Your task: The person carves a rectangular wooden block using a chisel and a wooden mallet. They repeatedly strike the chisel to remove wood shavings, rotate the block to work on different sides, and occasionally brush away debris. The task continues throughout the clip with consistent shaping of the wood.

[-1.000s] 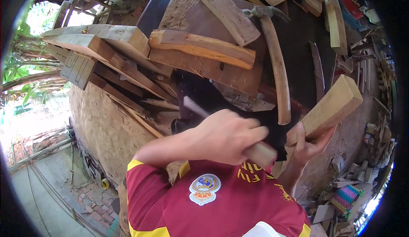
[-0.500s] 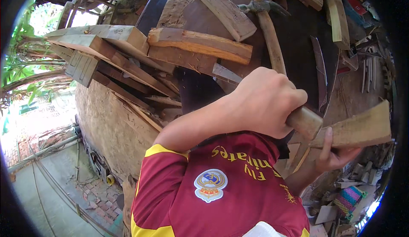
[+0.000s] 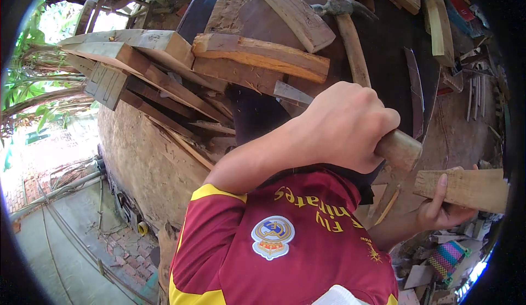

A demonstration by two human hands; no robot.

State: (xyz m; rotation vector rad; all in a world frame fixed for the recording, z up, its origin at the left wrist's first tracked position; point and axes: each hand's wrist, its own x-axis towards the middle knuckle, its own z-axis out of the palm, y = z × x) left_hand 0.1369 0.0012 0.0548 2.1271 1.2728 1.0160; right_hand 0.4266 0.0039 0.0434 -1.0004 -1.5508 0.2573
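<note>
My left hand [image 3: 353, 124] is wrapped around the wooden handle of a hammer [image 3: 352, 47]. The handle's butt end sticks out below the fist, and the metal claw head lies farther off, over the dark surface. At the right, my right hand [image 3: 442, 216] grips a short wooden block [image 3: 474, 189], its thumb pressed on the face toward me and the fingers partly hidden behind. The block is apart from the hammer's handle. Beyond the left fist lie a split reddish piece of wood [image 3: 263, 55] and a pale wooden bar [image 3: 293, 14].
Stacked timber beams [image 3: 131, 58] extend to the left beside a rough tan wall [image 3: 137, 140]. A thin grey blade-like piece [image 3: 290, 93] lies near my left wrist. A dark curved strip [image 3: 415, 91] rests on the dark surface. A colourful woven item [image 3: 448, 260] sits among scraps at lower right.
The wooden block has moved down and right with my right hand, and its tilt has changed. My left fist has shifted slightly right, still holding the hammer.
</note>
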